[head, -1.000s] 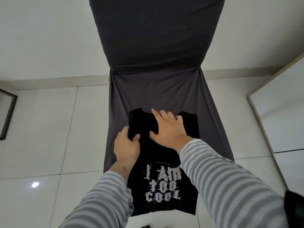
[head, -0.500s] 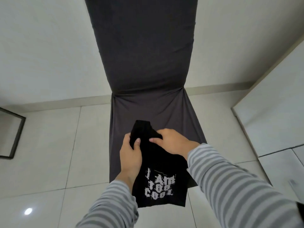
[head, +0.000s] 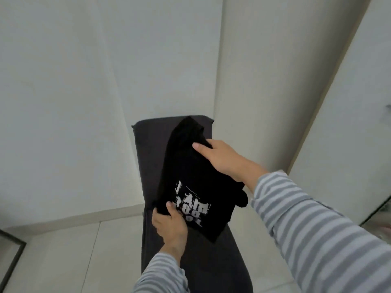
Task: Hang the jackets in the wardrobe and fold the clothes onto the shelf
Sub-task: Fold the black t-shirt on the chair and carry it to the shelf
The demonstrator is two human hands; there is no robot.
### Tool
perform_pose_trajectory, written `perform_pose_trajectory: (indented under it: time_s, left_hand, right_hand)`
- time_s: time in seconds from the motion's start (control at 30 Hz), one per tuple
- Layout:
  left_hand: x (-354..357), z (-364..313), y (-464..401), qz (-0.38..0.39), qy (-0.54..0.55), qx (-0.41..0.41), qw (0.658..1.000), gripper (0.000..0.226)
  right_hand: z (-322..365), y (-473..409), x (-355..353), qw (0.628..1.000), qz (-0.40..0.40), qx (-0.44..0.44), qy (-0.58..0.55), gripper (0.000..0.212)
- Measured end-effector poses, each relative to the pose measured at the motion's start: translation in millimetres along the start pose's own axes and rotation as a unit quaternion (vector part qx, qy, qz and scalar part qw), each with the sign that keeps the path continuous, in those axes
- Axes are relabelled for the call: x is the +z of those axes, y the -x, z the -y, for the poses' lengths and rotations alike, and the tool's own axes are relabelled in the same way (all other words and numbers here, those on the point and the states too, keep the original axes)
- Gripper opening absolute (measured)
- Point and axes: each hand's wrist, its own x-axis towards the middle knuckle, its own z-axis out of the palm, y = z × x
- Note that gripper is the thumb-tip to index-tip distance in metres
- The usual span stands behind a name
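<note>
Black folded T-shirt (head: 190, 170) held aloft — left hand (head: 170, 226) pinching its lower edge, right hand (head: 224, 159) gripping its top.

A room in a home, by its look. Behind both hands stands a tall-backed chair in a dark grey stretch fabric cover (head: 148, 157), set against a plain off-white wall (head: 84, 81). Below the hands lies a pale glossy tiled floor (head: 63, 250), with a cream skirting board (head: 74, 220) along the wall. Right of the right hand rises a white cupboard panel (head: 349, 123).
</note>
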Motion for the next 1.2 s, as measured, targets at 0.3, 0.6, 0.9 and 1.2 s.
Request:
perform_pose_trajectory:
  time_s: [0.3,0.6,0.9,1.2]
  left_hand:
    - [9.1,-101.5,34.4,0.200,0.262,-0.026,0.944,0.106]
    - [68.7,-165.4,124.6,0.112,0.127,0.237,0.957,0.060]
    - [139.3,-136.1,261.0,0.243,0.075,0.334,0.908,0.039]
    - [204.3,-66.9,444.8,0.380,0.040,0.348,0.856,0.038]
  right_hand:
    - [93.0,74.1,-114.5,0.975,-0.214,-0.063,-0.012,0.023]
    - [31.4,179.1,-204.8,0.872,-0.459,0.026,0.169,0.040]
    - [-51.2,324.8,-259.4,0.749,-0.586,0.191,0.241,0.053]
    - [-112.6,512.4,-320.4,0.656,-0.644,0.311,0.243,0.050]
